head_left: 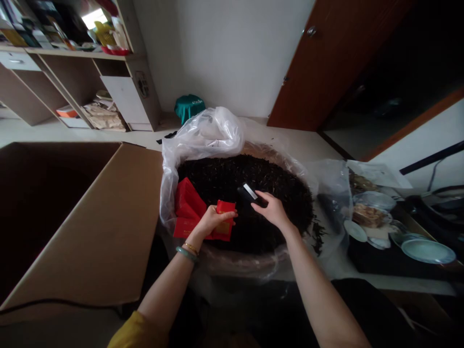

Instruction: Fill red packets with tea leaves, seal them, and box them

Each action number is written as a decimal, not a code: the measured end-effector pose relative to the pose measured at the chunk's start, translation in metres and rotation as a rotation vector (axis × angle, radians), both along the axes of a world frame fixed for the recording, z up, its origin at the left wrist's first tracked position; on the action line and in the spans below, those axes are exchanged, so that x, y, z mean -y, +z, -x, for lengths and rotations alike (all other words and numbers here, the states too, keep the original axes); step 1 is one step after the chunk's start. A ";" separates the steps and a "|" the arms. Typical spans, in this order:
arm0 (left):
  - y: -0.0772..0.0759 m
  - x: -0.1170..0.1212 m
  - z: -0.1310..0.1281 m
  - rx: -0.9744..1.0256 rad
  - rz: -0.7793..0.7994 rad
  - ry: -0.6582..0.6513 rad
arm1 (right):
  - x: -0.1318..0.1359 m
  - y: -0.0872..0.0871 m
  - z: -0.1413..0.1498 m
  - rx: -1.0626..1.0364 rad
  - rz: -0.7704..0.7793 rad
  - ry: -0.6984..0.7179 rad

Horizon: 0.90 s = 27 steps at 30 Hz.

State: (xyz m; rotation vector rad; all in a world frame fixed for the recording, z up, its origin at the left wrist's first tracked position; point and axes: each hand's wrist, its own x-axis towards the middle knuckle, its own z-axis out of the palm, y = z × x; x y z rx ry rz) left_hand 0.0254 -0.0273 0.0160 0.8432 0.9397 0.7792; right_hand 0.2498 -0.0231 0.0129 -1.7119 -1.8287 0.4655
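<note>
My left hand [213,218] is closed on a small red packet [225,207] with gold print. More red packets [188,200] lie to its left on the dark dried leaves [224,174]. My right hand [271,210] grips a small black object with a whitish strip [250,191] on top, between thumb and fingers; its kind is not clear. Both hands are over the leaves, a short way apart. A clear plastic bag [169,166] lines the wide round container that holds the leaves, its edge folded outward.
An open cardboard box [119,217] stands at the left. On the right are a bag of brown dried pieces [368,215] and a pale round lid [428,250]. A green-covered object [189,107] sits by the wall, near a desk [83,52] and a brown door [319,58].
</note>
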 end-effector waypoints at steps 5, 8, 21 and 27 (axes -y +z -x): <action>-0.004 0.001 0.000 -0.006 -0.074 -0.037 | 0.012 0.034 0.017 -0.195 0.131 0.343; -0.006 0.001 -0.002 0.021 -0.154 -0.032 | 0.016 0.044 0.038 -0.150 0.120 0.351; -0.009 0.001 -0.002 0.009 -0.168 -0.021 | 0.022 0.046 0.056 0.034 0.018 0.275; -0.002 0.001 -0.001 0.027 -0.182 -0.031 | 0.023 0.045 0.044 -0.035 0.057 0.312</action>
